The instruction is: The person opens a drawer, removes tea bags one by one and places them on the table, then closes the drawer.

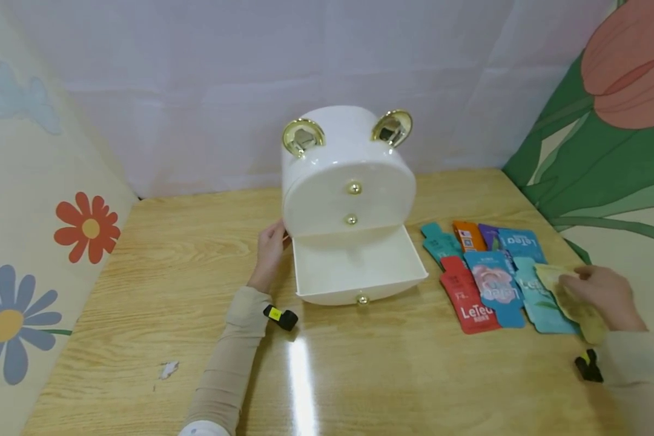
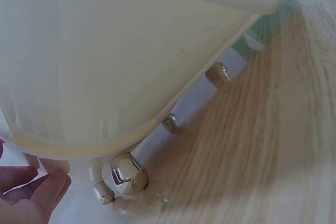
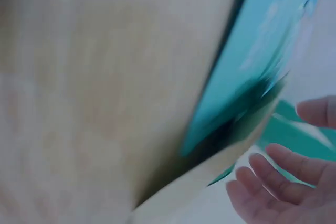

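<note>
A white bear-shaped drawer box [image 1: 349, 200] with gold ears stands on the table, its bottom drawer [image 1: 360, 260] pulled out, nothing lying in it. My left hand [image 1: 270, 248] rests at the box's left side. In the left wrist view its fingertips [image 2: 55, 179] touch the lower side of the box, close to the gold feet [image 2: 128, 174]. At the right, my right hand [image 1: 605, 293] is over a yellow sachet [image 1: 569, 297] at the end of a group of sachets. The right wrist view has its thumb and fingers apart, beside the sachet's edge [image 3: 205, 174].
Several flat sachets lie overlapping right of the box, among them a red one [image 1: 471, 303], a blue one with a flower [image 1: 496, 281], a light teal one [image 1: 542, 303] and an orange one [image 1: 469, 235]. A painted panel [image 1: 621, 200] bounds the table's right side; a white cloth [image 1: 207, 121] hangs behind.
</note>
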Action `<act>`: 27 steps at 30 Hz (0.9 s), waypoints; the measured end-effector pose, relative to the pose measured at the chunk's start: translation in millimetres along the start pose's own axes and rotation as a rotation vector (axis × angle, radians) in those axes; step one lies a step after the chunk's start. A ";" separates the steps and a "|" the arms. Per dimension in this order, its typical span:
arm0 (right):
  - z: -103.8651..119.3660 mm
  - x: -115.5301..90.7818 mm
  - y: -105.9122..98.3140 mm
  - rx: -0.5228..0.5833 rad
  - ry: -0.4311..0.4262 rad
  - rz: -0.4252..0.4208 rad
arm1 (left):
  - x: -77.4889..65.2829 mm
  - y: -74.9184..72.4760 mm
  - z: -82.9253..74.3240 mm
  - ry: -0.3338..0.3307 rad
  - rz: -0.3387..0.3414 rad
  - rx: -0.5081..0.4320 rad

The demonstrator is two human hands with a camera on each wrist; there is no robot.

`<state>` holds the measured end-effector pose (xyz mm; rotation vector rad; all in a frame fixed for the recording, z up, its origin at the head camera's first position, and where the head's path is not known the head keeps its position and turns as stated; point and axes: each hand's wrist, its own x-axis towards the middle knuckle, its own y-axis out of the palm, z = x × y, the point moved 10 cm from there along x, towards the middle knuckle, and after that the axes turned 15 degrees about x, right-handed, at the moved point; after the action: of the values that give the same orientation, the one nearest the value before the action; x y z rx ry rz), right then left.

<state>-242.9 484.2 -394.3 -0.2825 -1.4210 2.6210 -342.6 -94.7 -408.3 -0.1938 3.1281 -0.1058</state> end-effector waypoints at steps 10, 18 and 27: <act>84.9 -16.7 -12.0 0.151 -0.267 -0.299 | 0.2 0.3 0.8 -0.005 -0.003 0.013; 149.5 -38.6 -7.8 0.210 -0.503 -0.435 | 0.4 0.6 1.4 0.020 -0.028 -0.045; 194.4 -53.5 4.9 0.273 -0.650 -0.459 | 1.3 0.6 0.1 0.021 -0.046 -0.073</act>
<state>-236.5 312.0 -289.5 0.8876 -1.0506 2.5442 -344.0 -94.3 -408.4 -0.2665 3.1516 0.0062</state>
